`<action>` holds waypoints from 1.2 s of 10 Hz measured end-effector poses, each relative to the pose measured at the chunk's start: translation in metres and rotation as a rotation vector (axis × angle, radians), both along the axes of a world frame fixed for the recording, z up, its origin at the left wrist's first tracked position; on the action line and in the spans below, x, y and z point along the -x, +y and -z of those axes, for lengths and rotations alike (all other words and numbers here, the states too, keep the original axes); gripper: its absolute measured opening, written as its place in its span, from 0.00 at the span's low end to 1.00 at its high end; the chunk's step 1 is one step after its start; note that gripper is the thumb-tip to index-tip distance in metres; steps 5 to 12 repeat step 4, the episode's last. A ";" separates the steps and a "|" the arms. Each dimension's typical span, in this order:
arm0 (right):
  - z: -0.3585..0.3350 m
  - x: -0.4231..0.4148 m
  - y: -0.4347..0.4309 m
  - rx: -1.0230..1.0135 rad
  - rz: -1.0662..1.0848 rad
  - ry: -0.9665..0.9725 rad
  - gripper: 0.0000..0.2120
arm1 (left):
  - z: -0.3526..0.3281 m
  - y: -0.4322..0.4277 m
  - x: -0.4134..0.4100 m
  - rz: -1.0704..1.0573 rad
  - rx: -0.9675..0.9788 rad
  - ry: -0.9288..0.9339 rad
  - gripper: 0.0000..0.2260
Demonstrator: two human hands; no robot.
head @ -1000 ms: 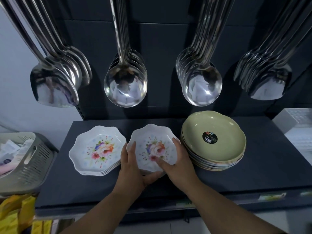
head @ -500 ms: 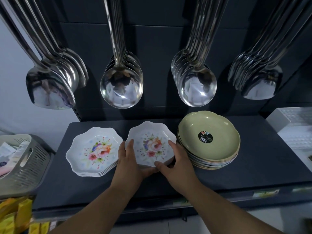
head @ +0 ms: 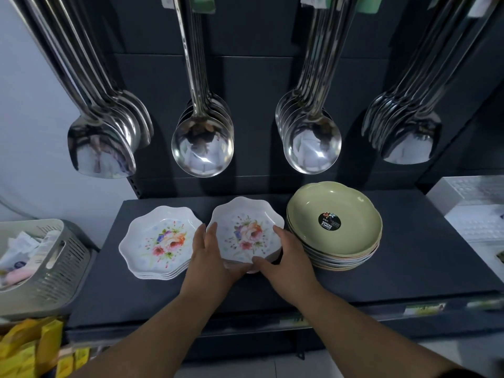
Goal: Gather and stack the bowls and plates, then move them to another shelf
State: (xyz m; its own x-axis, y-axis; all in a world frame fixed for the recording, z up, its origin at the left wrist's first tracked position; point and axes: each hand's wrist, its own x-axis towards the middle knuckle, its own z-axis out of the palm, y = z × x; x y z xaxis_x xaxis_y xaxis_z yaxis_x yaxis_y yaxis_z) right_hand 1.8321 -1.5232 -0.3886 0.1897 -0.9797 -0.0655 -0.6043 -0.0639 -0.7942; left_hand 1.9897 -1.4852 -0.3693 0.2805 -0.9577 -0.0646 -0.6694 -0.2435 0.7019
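At frame centre the left hand (head: 210, 255) and right hand (head: 290, 259) grip the middle bowls (head: 246, 230), a floral stack over the dark shelf (head: 409, 268), one hand on each side of the rim. The left bowls (head: 161, 241) sit just left of it and the green plates (head: 335, 216) just right. Ladles (head: 203, 148) hang above, and a basket (head: 68, 257) stands at lower left.

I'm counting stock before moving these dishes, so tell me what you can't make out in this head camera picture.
Head view:
- Count of the middle floral bowls: the left hand and right hand cover their near edges.
- Whether they rest on the shelf: hidden beneath the hands.
- Contents of the basket: cut by the left edge, blurred.
- Hooks of the ladles: cut by the top edge.
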 end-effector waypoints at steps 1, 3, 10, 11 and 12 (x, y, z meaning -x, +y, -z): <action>-0.010 0.004 0.003 0.000 0.000 0.010 0.37 | -0.013 0.008 -0.001 0.011 0.046 -0.019 0.44; -0.045 0.010 0.014 0.009 -0.008 0.006 0.33 | -0.046 0.025 -0.006 0.018 0.076 -0.065 0.36; -0.069 0.013 0.022 0.030 0.016 0.017 0.31 | -0.071 0.033 -0.005 -0.004 0.093 -0.109 0.35; -0.069 0.013 0.022 0.030 0.016 0.017 0.31 | -0.071 0.033 -0.005 -0.004 0.093 -0.109 0.35; -0.069 0.013 0.022 0.030 0.016 0.017 0.31 | -0.071 0.033 -0.005 -0.004 0.093 -0.109 0.35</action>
